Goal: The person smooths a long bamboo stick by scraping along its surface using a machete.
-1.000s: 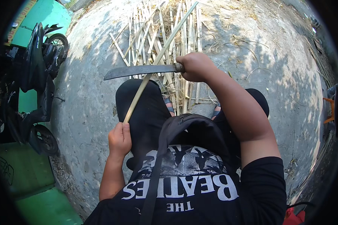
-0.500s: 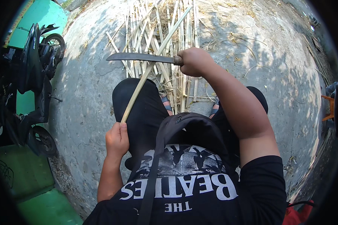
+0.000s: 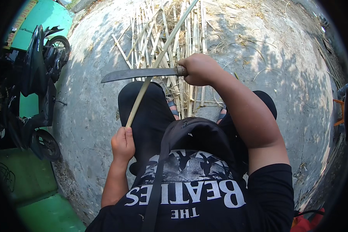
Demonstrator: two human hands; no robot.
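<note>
My left hand (image 3: 123,145) is closed around the near end of a long pale bamboo strip (image 3: 137,104), thumb lying along it. The strip slants up and away to the right, over my left knee and past the far edge of view. In my right hand (image 3: 201,69) is the wooden handle of a machete (image 3: 139,73). Its long dark blade points left and crosses the strip just beyond my left knee. The blade lies over the strip there; whether it bites into the bamboo I cannot tell.
Several loose bamboo strips (image 3: 203,42) lie heaped on the concrete ground (image 3: 89,116) beyond my feet. Thin curled shavings (image 3: 255,40) are scattered right of them. A black motorbike (image 3: 36,77) stands at the left by a green wall. An orange object (image 3: 338,112) is at the far right.
The machete has come nearer to me along the strip, its tip swinging slightly left and down. My right hand moved with it. My left hand has barely shifted.
</note>
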